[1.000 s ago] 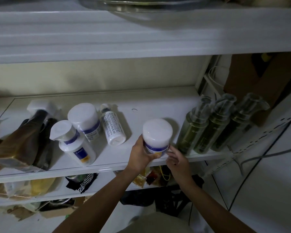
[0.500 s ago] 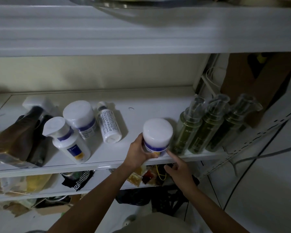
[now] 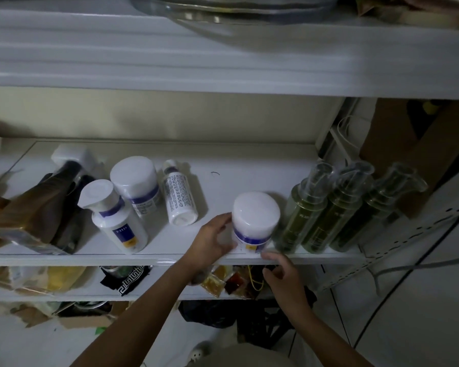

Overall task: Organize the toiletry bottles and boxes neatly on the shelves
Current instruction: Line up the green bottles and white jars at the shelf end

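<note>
A white jar (image 3: 255, 221) with a blue band stands upright near the front edge of the middle shelf (image 3: 90, 258), just left of three green pump bottles (image 3: 337, 213). My left hand (image 3: 212, 242) holds the jar's left side, thumb at the lid and fingers at the base. My right hand (image 3: 284, 276) hangs just below the shelf edge with loosely curled fingers and holds nothing; one fingertip rests on the edge by the jar's base. Further left stand a white flip-cap bottle (image 3: 117, 218) and a second white jar (image 3: 135, 181). A small white bottle (image 3: 179, 197) lies on its side.
Dark pouches and a spray bottle (image 3: 45, 205) lean at the shelf's left end. The lower shelf holds sachets (image 3: 223, 282) and a black patterned cloth (image 3: 127, 279). A cardboard box (image 3: 408, 144) stands at the back right. A glass dish (image 3: 223, 11) sits on the top shelf.
My right hand has come off the white jar and dropped below the shelf edge. My left hand stays on the jar, which stands in the same place beside the green bottles.
</note>
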Available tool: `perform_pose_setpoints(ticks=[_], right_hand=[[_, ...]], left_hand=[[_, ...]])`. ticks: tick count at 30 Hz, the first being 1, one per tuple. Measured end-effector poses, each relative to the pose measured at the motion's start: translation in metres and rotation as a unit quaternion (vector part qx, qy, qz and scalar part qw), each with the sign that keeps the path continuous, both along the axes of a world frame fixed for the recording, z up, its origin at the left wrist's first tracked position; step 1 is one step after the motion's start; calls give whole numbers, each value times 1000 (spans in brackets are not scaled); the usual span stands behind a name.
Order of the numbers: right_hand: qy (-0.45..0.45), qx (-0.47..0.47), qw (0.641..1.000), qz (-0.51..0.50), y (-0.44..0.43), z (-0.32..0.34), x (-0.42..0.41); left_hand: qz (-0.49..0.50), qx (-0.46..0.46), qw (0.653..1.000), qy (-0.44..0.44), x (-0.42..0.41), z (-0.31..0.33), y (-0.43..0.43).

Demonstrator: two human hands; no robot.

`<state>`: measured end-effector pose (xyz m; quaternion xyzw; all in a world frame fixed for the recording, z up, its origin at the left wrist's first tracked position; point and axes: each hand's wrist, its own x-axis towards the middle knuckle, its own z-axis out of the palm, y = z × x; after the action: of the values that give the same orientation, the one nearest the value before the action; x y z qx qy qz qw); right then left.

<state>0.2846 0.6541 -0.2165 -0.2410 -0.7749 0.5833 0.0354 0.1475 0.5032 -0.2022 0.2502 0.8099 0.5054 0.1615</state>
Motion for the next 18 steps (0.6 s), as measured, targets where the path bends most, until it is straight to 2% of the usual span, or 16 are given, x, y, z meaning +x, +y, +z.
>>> perform_pose_setpoints(ticks=[2,4,5,8,11,13,16,18], right_hand=[[-3,-20,1000,21,-8,3,-4],[-2,-49,998,50,-21,9,-13],[0,-54,997,64,-29,11,-19],[10,-55,994,99,-53,13,-37],[7,-72,992,101,-70,14,-55],[-2,-89,992,92,-77,17,-64],[-17,-141,987,69,-81,22,-71],[-22,-182,982,39,-82,23,-75]], left_hand=[[80,9,992,99,-5,4,-19],[205,15,963,177,-13,5,-34],[260,0,947,189,-16,7,-37],[318,-147,917,189,-24,11,-36],[319,-279,895,142,-30,15,-33],[324,-307,891,85,-35,14,-32],[329,-258,908,37,-40,12,-35],[336,-135,931,-39,-41,16,-43]])
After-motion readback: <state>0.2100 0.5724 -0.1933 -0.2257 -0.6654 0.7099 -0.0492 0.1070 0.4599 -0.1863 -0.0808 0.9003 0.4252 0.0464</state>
